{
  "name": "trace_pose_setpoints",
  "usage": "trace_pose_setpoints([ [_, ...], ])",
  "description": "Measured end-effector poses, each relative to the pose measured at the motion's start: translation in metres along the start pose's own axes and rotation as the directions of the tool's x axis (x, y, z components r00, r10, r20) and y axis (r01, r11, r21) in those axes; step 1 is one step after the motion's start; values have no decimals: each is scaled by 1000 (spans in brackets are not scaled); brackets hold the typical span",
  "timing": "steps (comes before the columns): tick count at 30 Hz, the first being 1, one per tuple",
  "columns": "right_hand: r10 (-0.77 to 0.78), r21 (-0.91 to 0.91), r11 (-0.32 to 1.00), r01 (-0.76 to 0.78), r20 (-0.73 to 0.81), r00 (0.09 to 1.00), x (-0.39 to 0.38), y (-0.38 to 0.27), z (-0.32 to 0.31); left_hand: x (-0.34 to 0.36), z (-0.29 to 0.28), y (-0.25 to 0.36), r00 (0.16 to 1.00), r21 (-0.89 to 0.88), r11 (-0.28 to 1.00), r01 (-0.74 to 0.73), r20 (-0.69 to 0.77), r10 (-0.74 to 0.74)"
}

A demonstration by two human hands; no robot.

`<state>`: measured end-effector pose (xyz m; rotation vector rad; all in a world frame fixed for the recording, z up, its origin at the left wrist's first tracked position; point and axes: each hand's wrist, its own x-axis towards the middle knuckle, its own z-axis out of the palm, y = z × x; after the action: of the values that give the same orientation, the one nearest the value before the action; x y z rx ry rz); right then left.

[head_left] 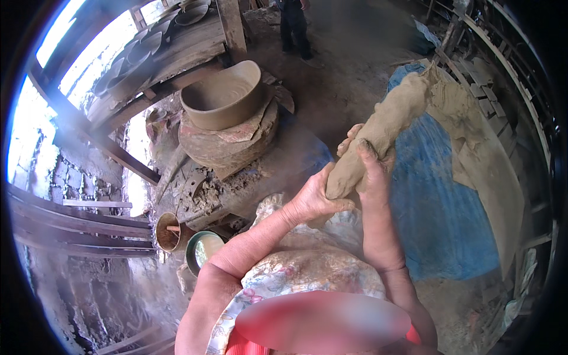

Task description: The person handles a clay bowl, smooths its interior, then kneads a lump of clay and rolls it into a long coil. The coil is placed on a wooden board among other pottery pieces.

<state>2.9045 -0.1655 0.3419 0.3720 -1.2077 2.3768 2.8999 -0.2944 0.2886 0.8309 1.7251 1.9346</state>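
A thick roll of wet, light brown clay (390,115) slants up and to the right in front of me, held in both hands. My left hand (319,194) is closed about its near lower end. Farther up, my right hand (376,168) grips the roll, thumb on top and fingertips showing past the far left side. The roll's far end overlaps a larger clay mass (458,109) on a blue sheet (441,219); whether they touch I cannot tell. To the left, a wide wet clay bowl (228,112) stands on a round, clay-smeared base (236,145).
A brown pot (168,232) with a stick inside and a green-rimmed basin (190,254) of cloudy liquid sit left of my left forearm. Several shaped clay vessels (139,56) rest on a wooden shelf (177,59). Another person (293,26) stands at the back.
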Motion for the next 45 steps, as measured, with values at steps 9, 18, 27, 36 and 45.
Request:
trace_pose_setpoints([
  [9, 68, 37, 997, -66, -57, 996, 3, -6, 11, -12, -25, 7, 991, -128, 987, -97, 77, 108],
  [18, 59, -342, 938, -63, -23, 998, 7, -6, 12, -24, -11, -29, 995, 132, 988, 83, -72, -74],
  [27, 158, 8, 986, -168, 299, 941, 13, -10, 15, -20, -22, 7, 988, -40, 997, 62, 144, -56],
  [36, 146, -106, 984, -145, 6, 989, 13, 13, 9, -37, -11, -23, 991, 90, 993, 74, -117, -64],
  [45, 45, -38, 998, -41, 120, 992, 14, 17, 11, -10, -20, 35, 967, -78, 974, -214, -157, 200],
])
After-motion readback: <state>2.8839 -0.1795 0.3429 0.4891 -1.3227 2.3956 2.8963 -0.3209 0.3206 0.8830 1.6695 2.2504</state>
